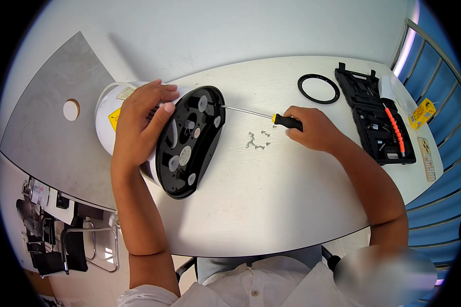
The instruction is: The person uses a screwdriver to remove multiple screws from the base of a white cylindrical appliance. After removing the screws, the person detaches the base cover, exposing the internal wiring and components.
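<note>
A white rounded appliance (105, 130) lies on its side on the table, its black base (202, 148) turned toward the right. Pale suction-cup feet and small round labels show on that base. My left hand (146, 115) is wrapped over the white body beside the base and grips it. In my right hand (312, 128) is a screwdriver (248, 112) with a black and yellow handle, closed in my fingers. Its shaft points left and the tip meets the upper right edge of the base. Several small screws (258, 140) lie loose on the table below the shaft.
Toward the back right lies a black ring (318, 88). Right of it is an open black tool case (376, 115) with an orange flexible shaft (395, 130) across it. A yellow box (422, 113) stands near the right edge. A grey panel (46, 117) adjoins at left.
</note>
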A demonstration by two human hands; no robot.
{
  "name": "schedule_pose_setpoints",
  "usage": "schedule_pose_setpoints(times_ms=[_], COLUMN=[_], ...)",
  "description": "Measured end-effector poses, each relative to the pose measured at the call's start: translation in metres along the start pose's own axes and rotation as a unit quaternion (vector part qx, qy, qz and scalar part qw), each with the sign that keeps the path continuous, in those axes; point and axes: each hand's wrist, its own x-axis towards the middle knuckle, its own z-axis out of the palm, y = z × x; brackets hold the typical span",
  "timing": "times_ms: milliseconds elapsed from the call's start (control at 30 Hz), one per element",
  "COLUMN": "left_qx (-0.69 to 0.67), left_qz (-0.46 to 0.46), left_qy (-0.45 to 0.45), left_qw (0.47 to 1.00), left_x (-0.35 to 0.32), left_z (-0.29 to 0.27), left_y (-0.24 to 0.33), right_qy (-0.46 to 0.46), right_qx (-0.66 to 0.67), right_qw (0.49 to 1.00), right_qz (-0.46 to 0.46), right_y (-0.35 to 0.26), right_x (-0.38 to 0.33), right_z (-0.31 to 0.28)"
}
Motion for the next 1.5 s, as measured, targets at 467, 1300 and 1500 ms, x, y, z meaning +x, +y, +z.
schedule_pose_setpoints(times_ms=[467,1300,1500], left_qx=[0.005,0.017,0.021], left_qz=[-0.024,-0.046,-0.048], left_qy=[-0.003,-0.003,-0.006], left_qw=[1.000,0.999,0.999], left_x=[-0.003,-0.006,-0.007], left_z=[0.001,0.001,0.001], left_y=[-0.003,-0.006,-0.008], right_qy=[0.197,0.239,0.286], right_qx=[-0.211,-0.183,-0.235], right_qw=[0.938,0.940,0.910], right_qz=[-0.193,-0.159,-0.187], right_y=[0.023,0.018,0.017], right_x=[0.005,0.002,0.005], right_z=[-0.001,0.003,0.006])
